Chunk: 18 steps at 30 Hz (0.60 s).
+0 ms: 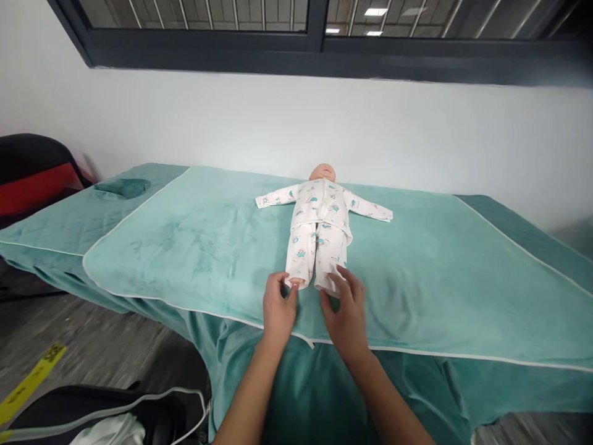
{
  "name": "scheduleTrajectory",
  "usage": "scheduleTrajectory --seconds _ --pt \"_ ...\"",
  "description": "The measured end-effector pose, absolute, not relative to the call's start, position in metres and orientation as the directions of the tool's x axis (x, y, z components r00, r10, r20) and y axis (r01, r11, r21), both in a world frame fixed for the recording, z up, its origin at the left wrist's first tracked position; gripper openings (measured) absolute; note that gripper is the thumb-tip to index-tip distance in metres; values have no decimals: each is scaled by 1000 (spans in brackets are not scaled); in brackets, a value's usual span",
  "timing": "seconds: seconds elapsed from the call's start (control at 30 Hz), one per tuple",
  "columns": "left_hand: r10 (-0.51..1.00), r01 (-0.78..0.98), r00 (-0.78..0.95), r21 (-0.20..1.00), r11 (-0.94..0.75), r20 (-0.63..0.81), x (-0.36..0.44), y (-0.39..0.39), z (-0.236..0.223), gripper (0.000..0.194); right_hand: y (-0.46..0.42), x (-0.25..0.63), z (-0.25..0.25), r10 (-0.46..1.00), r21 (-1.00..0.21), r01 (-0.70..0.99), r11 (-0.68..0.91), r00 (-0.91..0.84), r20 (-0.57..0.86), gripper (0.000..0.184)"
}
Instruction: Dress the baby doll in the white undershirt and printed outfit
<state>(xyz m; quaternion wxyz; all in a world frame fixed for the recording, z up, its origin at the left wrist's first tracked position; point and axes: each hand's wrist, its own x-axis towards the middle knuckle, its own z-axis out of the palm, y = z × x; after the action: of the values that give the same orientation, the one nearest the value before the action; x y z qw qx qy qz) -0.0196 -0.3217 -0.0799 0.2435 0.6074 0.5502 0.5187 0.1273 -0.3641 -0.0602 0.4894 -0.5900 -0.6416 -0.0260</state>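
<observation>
A baby doll (323, 172) lies on its back on the bed, head toward the wall and arms stretched out sideways. It wears a white printed top (321, 203) and matching white trousers (302, 252). My left hand (279, 307) pinches the cuff of the trouser leg on the left, where a bit of the doll's foot shows at the opening. The cuff of the other leg is between the thumb and fingers of my right hand (345, 312). The doll's hands are hidden inside the sleeves.
A green plush cover with white piping (185, 247) spreads over the bed, its front edge hanging down. Behind stand a white wall (208, 117) and a dark window frame (208, 54). A black and red chair (37, 179) is at left; a dark bag with a pale cable (106, 408) sits below.
</observation>
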Motion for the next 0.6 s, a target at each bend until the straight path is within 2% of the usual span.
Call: scheduleTrajectory --seconds 0.07,0.13,0.23,0.33,0.47,0.6 --pt "891 449 -112 822 -350 440 -19 -322 -76 36 -363 140 -66 733 -595 763 253 251 632 36" --pt "879 470 -74 794 -386 471 -17 -322 -71 39 -363 151 -70 773 -648 731 212 280 569 26" --pt "889 449 -42 803 -391 457 -14 -323 -67 22 -364 158 -71 840 -680 702 212 226 494 9" --pt "910 437 -79 834 -336 408 -12 -324 -67 10 -369 158 -67 848 -684 674 281 160 506 8" --pt "928 437 -114 857 -273 354 -14 -324 -70 14 -375 157 -66 850 -688 648 327 117 514 6" --pt "890 479 -41 790 -382 455 -16 -324 -70 6 -379 162 -68 881 -771 572 280 167 443 10"
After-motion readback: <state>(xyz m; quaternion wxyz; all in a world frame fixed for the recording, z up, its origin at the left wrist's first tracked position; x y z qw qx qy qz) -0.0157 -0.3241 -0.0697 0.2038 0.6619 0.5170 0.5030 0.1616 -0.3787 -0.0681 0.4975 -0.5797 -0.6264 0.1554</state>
